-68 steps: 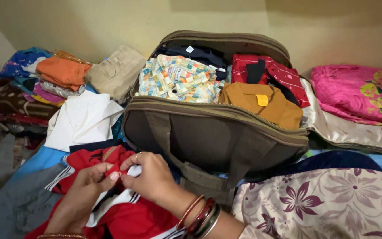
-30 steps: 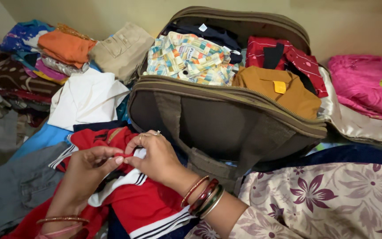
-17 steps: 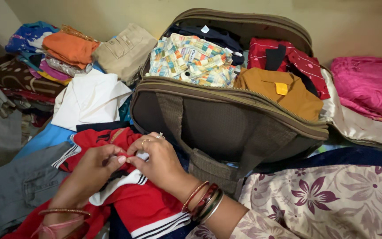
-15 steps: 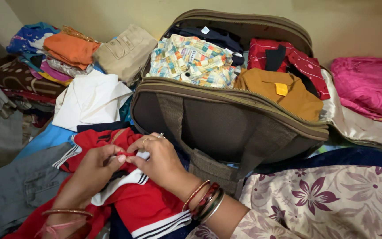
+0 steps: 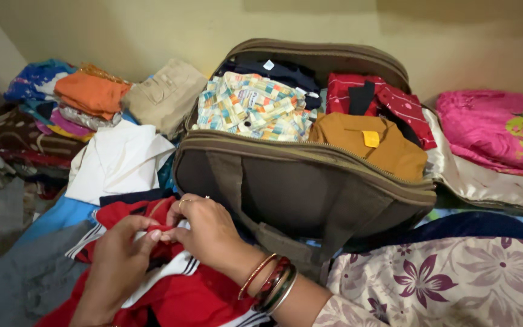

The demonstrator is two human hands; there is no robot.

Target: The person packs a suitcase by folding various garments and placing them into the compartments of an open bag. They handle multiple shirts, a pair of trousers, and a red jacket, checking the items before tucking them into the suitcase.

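Before the bag (image 5: 310,188), both hands' (image 5: 207,233) grip pinching red shirt (image 5: 177,290).

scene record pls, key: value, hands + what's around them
left hand: pinching the red shirt near its collar
right hand: pinching the same spot, fingertips meeting the left
red shirt: white and dark stripes, lying in front of the bag
bag: brown, open, packed with folded clothes
in bag: checked shirt, mustard shirt, red garment
left of bag: white cloth, khaki trousers, stack topped by orange cloth
right of bag: pink cloth
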